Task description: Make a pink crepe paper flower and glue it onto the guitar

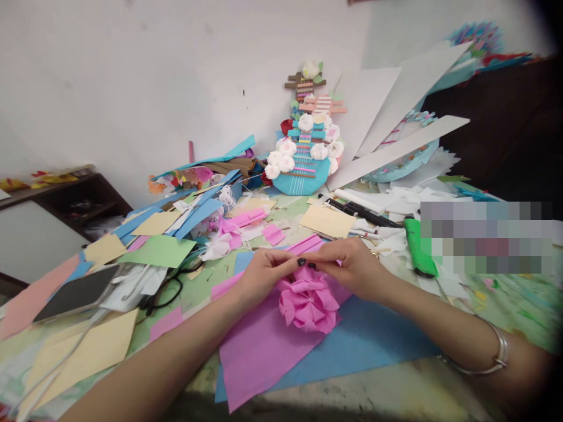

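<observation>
A pink folded-paper flower [310, 302] is at the middle, above a pink sheet [259, 351] that lies on a blue sheet [378, 334]. My left hand [268, 271] pinches the flower's upper edge between thumb and fingers. From the right, my right hand [352, 266] pinches the same edge, its fingertips close against those of my left hand. The exact bit of paper between the fingertips is hidden. Behind the hands, pink strips [305, 243] show.
A blue guitar-shaped craft [303, 170] with paper flowers leans on the wall. Left are a phone [77, 293], black scissors [165, 296] and coloured paper. Right are black pens [358, 212], a green tool [419, 249] and white scraps.
</observation>
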The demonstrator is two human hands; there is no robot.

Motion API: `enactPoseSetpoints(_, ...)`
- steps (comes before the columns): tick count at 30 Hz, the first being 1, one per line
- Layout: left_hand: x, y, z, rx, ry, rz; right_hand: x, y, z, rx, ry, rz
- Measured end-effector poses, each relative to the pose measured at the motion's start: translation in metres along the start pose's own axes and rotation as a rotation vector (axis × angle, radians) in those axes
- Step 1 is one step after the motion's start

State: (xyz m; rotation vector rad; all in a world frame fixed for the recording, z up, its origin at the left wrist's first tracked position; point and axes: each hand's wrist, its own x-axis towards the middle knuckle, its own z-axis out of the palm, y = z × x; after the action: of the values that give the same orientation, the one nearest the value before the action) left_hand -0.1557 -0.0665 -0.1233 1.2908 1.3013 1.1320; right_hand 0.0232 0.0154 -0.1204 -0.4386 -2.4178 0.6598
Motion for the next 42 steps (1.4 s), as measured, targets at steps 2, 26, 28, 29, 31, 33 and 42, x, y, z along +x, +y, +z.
enactPoseSetpoints(2,0.0,0.0,0.0,0.045,0.025,0.018,0.0,-0.002,0.0,-0.011,0.027,0.012)
enactPoseSetpoints(26,-0.003,0.003,0.002,-0.01,0.032,0.08,0.002,-0.012,-0.001,-0.072,0.01,0.153)
enactPoseSetpoints(28,-0.003,0.004,0.003,-0.008,0.03,0.068,0.002,-0.012,-0.002,-0.087,0.025,0.147)
enactPoseSetpoints(29,-0.003,0.005,0.004,-0.001,0.035,0.068,0.002,-0.012,-0.002,-0.108,0.024,0.135)
enactPoseSetpoints(31,-0.003,0.005,0.005,0.027,0.051,0.076,0.001,-0.011,-0.003,-0.165,-0.007,0.099)
enactPoseSetpoints(33,-0.003,0.003,0.006,0.065,0.065,0.083,0.001,-0.009,-0.003,-0.229,-0.071,0.076)
enactPoseSetpoints(42,-0.003,0.003,0.004,0.128,0.058,0.11,0.003,-0.004,0.0,-0.174,-0.104,0.251)
